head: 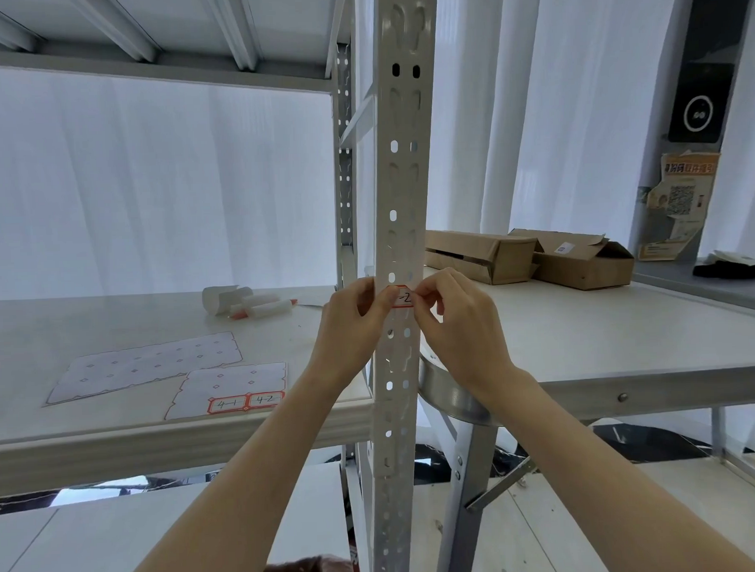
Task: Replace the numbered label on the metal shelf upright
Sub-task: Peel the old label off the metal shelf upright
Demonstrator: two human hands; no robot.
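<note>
A grey perforated metal upright (400, 178) runs down the middle of the view. A small white label with a red border (404, 298), a "2" showing on it, lies against the upright at shelf height. My left hand (353, 329) pinches the label's left end with thumb and fingers. My right hand (458, 325) pinches its right end. The label's left part is hidden under my left thumb. On the shelf (115, 436) to the left lies a label sheet (229, 387) with two written labels, "4-1" and "4-2" (246, 403), at its lower edge.
A second, peeled sheet (147, 364) lies further left. A roll of paper and marker pens (248, 305) sit at the back of the shelf. Cardboard boxes (533, 257) rest on the table (626, 341) to the right. Metal tape roll (448, 390) sits by the upright.
</note>
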